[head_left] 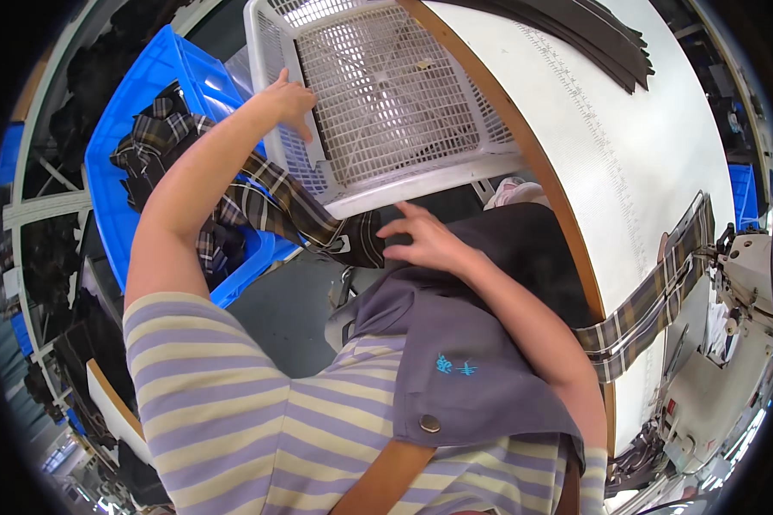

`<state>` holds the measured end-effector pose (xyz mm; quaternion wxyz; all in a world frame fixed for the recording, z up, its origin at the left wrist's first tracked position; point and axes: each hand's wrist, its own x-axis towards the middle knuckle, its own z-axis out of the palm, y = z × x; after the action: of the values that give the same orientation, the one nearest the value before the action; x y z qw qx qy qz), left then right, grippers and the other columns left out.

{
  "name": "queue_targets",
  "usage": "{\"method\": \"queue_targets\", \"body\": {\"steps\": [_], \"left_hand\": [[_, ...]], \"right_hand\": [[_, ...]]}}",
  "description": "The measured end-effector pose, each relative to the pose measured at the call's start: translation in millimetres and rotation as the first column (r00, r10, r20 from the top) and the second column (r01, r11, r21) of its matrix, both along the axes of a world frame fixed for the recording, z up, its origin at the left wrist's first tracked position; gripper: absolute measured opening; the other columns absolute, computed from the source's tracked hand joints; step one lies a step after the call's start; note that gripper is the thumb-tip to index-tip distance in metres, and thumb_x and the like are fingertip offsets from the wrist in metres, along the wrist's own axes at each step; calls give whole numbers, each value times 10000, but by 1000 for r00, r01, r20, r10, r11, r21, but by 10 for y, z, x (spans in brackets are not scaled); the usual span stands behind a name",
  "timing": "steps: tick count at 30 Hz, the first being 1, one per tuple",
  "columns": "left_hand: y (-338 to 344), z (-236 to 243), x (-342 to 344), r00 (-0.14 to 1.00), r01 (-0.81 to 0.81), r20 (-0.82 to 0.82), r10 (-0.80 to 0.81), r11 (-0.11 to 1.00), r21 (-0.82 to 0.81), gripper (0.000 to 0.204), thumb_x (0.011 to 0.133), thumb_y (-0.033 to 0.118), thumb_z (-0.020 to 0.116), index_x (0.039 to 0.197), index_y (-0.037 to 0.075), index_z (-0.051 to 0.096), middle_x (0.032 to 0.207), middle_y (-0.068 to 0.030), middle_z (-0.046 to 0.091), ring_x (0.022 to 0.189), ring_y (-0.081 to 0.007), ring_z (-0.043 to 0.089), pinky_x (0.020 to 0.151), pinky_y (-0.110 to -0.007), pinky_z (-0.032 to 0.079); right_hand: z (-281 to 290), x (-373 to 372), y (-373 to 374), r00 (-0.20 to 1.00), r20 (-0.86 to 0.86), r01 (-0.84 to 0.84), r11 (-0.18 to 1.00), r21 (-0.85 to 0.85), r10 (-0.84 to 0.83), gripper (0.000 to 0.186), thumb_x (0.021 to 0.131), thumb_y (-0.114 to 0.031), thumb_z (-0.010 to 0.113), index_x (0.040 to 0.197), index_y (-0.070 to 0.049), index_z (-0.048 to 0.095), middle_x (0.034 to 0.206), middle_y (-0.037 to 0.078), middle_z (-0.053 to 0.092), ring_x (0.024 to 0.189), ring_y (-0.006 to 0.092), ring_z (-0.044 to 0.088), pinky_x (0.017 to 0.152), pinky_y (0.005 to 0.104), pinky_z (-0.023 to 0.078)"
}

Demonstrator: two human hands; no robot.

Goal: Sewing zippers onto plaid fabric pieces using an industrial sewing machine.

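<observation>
My left hand (pixel 290 107) is at the left rim of a white plastic mesh basket (pixel 386 103), its fingers apart and touching the rim. My right hand (pixel 416 240) has its fingers spread and slightly bent, just below the basket's front edge, beside a hanging dark plaid cloth (pixel 318 223); whether it touches the cloth I cannot tell. This cloth runs from a blue plastic bin (pixel 112 163) at the left, which holds more crumpled plaid pieces (pixel 159 142).
A white worktable (pixel 575 103) with a wooden edge curves along the right, bearing folded dark cloth (pixel 575 34). A plaid strip (pixel 627 318) lies across it to a sewing machine (pixel 739 275). My lap with dark fabric is below the basket.
</observation>
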<state>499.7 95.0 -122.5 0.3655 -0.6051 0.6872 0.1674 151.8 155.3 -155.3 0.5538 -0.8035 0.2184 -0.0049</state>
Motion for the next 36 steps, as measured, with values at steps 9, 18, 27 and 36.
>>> {"method": "queue_targets", "body": {"steps": [9, 18, 27, 36], "left_hand": [[53, 24, -162, 991, 97, -106, -82, 985, 141, 994, 560, 629, 765, 1341, 76, 494, 1334, -124, 512, 1258, -308, 473, 1078, -661, 162], [389, -1176, 655, 954, 255, -136, -267, 962, -95, 333, 819, 290, 628, 1116, 142, 654, 1259, -64, 599, 1206, -291, 537, 1036, -688, 230], [45, -359, -127, 978, 205, -37, -203, 927, 313, 366, 797, 309, 652, 1116, 128, 654, 1195, -69, 634, 1202, -300, 540, 1033, -695, 225], [-388, 797, 488, 743, -649, -669, 35, 282, -706, 247, 799, 244, 708, 896, 21, 666, 746, -159, 641, 657, -268, 597, 619, -376, 467]], "right_hand": [[215, 535, 410, 911, 323, -252, 966, -56, 257, 263, 823, -286, 651, 828, -23, 671, 843, 157, 627, 831, 318, 616, 801, 404, 452], [1316, 968, -667, 975, 210, 165, 397, -903, 73, 237, 795, -306, 662, 701, -88, 655, 747, 47, 595, 787, 219, 584, 777, 364, 404], [939, 413, -782, 968, -218, -71, 703, -707, -122, 396, 840, -368, 638, 961, 9, 655, 1208, 167, 544, 1174, 355, 466, 1014, 481, 343], [1768, -839, -178, 951, 229, 308, 668, -678, -206, 330, 778, -158, 720, 1067, -24, 632, 1198, 127, 600, 1103, 302, 564, 928, 429, 454]]}}
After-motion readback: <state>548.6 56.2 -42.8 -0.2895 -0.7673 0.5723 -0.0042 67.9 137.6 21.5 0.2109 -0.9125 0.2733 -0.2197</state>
